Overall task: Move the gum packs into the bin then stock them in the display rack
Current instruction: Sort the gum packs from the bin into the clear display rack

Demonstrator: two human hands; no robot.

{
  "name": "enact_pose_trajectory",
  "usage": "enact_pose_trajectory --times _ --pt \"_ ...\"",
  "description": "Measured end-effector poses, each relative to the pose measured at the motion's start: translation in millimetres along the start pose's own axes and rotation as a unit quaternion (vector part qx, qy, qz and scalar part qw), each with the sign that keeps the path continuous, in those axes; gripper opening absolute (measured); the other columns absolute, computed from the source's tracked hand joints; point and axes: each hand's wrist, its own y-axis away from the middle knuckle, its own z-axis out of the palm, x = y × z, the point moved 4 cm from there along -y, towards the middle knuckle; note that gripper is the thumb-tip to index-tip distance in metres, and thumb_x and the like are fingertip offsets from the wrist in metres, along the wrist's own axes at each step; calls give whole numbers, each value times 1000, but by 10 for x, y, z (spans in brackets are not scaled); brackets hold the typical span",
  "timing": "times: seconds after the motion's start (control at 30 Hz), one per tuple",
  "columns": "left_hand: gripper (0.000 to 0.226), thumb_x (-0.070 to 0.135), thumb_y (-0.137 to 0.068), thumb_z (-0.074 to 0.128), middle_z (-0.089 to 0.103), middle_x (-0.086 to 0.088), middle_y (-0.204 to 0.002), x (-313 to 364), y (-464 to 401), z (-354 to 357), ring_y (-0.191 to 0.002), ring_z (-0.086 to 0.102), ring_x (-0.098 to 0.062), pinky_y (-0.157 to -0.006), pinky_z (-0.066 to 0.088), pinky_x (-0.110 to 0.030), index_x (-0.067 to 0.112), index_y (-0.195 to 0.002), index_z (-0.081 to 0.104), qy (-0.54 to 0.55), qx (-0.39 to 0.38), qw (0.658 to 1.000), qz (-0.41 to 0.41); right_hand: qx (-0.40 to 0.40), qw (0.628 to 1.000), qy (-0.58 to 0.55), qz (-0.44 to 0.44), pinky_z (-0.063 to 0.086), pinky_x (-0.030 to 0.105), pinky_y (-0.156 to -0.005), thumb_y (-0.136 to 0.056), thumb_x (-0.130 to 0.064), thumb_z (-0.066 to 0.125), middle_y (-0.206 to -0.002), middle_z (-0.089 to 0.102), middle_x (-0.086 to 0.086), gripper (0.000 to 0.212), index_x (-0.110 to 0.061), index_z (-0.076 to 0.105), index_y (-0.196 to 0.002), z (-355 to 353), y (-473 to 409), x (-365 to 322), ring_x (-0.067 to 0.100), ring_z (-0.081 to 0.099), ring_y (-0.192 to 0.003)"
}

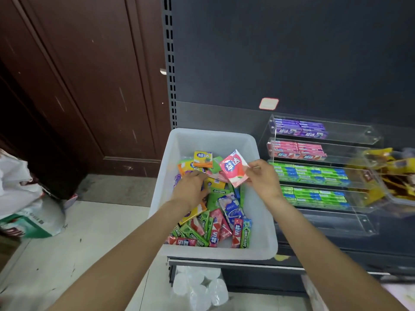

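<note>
Right hand [263, 178] pinches pink gum pack [233, 168] | left hand [190, 187] rests loosely on packs in bin [265, 221] | you carry it flat to display rack [359, 223], pink row.

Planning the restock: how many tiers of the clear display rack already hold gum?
4. Top tier purple packs, second pink packs, third green-and-blue packs, fourth green-and-blue packs. The lowest tier looks bare, though glare may hide something.
</note>
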Motion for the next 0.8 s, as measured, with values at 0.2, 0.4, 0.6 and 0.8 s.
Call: enact_pose_trajectory --times 0.2,0.4,0.6,0.8 --pt "45 16 -90 58 45 -2 -139 143 -423 125 -131 37 -22 -106 34 -33 18 -133 50 -9 -23 999 31 -2 995 -87 40 57 39 -74 -92 -9 56 -104 65 20 8 -2 56 -94 -295 -118 -1 28 66 -92" --pt "54 32 -89 58 33 3 -145 157 -658 268 -133 26 -22 -111 23 -40 37 -139 40 -145 -38 987 49 -22 995 -87 40 57 28 -68 -92 -11 56 -104 65 17 14 0 55 -101 -347 -336 5 23 66 -92" --pt "43 32 -93 50 41 1 -135 186 -808 305 -125 33 -24 -101 30 -38 40 -135 43 -225 -5 971 83 -32 995 -91 34 58 23 -62 -92 -11 57 -101 66 15 16 2 56 -101 -331 -490 14 19 66 -89" --pt "30 29 -99 40 55 3 -122 323 -871 137 -113 42 -21 -91 33 -34 31 -121 59 -128 82 986 67 -28 992 -116 43 58 22 -61 -92 -9 56 -101 65 12 13 1 55 -100 -361 -506 -2 21 65 -93"
